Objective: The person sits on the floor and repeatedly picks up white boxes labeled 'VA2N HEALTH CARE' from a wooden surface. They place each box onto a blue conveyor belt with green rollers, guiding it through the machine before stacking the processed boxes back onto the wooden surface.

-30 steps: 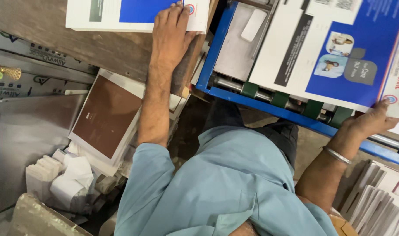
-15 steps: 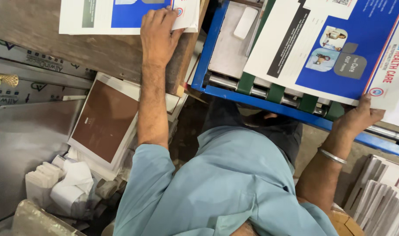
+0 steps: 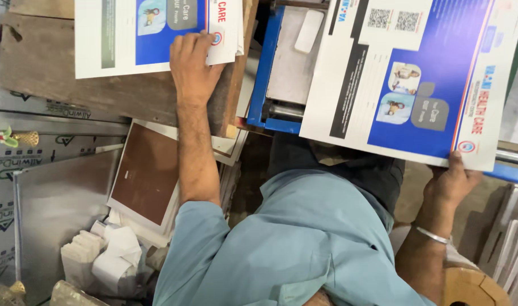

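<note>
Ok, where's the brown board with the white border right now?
In the head view the brown board lies low on the left, just left of the person's left forearm, below the wooden plank and beside the grey metal sheet.

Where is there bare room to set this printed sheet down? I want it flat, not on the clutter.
Bare wood shows on the plank, left of the left hand below the sheet stack. The grey metal plate beside the brown board is open too. Paper scraps crowd its lower edge; the right hand holds the big sheet over the blue machine.
</note>
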